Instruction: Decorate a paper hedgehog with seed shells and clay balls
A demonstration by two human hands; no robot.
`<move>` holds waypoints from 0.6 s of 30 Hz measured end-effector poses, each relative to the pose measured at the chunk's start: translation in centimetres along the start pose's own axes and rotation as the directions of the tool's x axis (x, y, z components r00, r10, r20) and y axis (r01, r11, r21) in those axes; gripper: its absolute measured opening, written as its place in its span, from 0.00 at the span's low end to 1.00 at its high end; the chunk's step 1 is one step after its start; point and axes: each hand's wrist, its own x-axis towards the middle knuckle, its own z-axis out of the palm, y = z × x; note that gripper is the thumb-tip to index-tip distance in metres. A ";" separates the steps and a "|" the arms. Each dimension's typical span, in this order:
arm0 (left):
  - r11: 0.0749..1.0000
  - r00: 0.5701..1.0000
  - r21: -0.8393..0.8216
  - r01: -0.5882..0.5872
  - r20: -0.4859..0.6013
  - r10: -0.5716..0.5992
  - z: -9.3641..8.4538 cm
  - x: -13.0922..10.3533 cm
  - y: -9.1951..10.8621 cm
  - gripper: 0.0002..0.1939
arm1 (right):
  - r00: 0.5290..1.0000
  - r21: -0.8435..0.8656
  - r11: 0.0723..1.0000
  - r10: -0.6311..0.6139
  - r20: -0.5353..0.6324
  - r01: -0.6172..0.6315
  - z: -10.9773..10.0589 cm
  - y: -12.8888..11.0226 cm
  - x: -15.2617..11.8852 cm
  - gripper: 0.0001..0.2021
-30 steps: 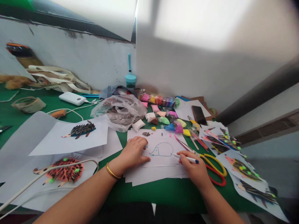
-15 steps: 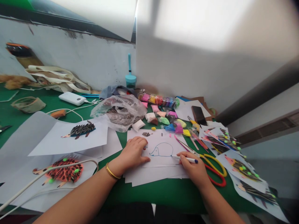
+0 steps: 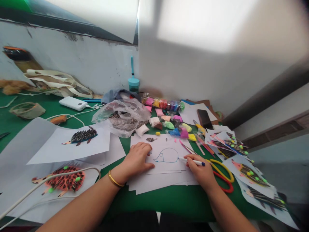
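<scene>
A blue hedgehog outline (image 3: 169, 155), with a pointed snout and an eye, is drawn on a sheet of white paper (image 3: 154, 167). My left hand (image 3: 138, 159) rests on the sheet's left side, thumb apart from the fingers. Between my right hand's (image 3: 199, 170) thumb and fingers is a white marker (image 3: 193, 160) with a dark blue end. Its tip meets the paper at the outline's rear edge. A few sunflower seeds (image 3: 150, 139) lie on the top of the sheet. Scissors (image 3: 227, 170) with yellow and red handles lie partly hidden behind my right hand.
Packets of coloured clay (image 3: 174, 132) and a plastic bag of seeds (image 3: 123, 117) stand beyond the paper. Finished seed hedgehogs lie left (image 3: 65, 180) and right (image 3: 251, 174). A white cable (image 3: 31, 190) crosses the left pictures. A phone (image 3: 204, 118) lies at the back right.
The marker tip has moved slightly up along the outline's rear edge, with my right hand following. My left hand stays in place on the paper. The view has shifted slightly.
</scene>
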 end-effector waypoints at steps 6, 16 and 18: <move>1.000 1.000 0.003 0.001 -0.004 -0.001 0.1 0.0 -0.1 0.25 | 1.000 -0.029 1.000 -0.003 -0.012 0.002 0.0 0.4 0.0 0.14; 1.000 1.000 -0.007 0.005 -0.004 -0.005 0.1 0.0 -0.1 0.24 | 1.000 0.010 1.000 -0.018 0.009 0.018 0.2 0.3 0.1 0.15; 1.000 1.000 -0.010 0.003 -0.005 -0.003 0.1 0.0 -0.1 0.24 | 0.999 0.035 0.999 -0.031 -0.006 0.031 0.1 0.2 0.1 0.16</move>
